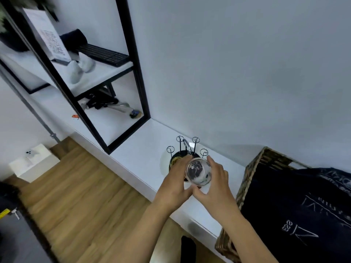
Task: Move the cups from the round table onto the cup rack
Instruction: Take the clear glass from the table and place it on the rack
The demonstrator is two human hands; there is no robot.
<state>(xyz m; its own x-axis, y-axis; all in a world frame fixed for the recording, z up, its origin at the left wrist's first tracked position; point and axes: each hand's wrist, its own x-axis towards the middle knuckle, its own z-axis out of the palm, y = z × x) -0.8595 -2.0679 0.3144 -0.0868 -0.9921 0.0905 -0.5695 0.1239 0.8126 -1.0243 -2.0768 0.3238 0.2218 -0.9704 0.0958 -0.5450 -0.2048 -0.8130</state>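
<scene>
Both hands hold one clear glass cup over the cup rack on the white counter.

White counter (144, 158) runs along the wall; black-framed shelf unit (106, 88) stands on its far left part with a keyboard (106, 54) on the upper shelf. Wicker basket (252, 179) with dark cloth (296, 207) sits at the right, near the rack. Cup rack (187, 149), thin black prongs with ring tips on a round base, stands between shelf unit and basket. Left hand (175, 184) curls its fingers round the cup's left side; right hand (216, 186) wraps the right side, thumb under the near rim. So each grip is closed on the glass cup (198, 171), which is tilted, its opening or base facing the camera (cannot tell which), just in front of the prongs.
</scene>
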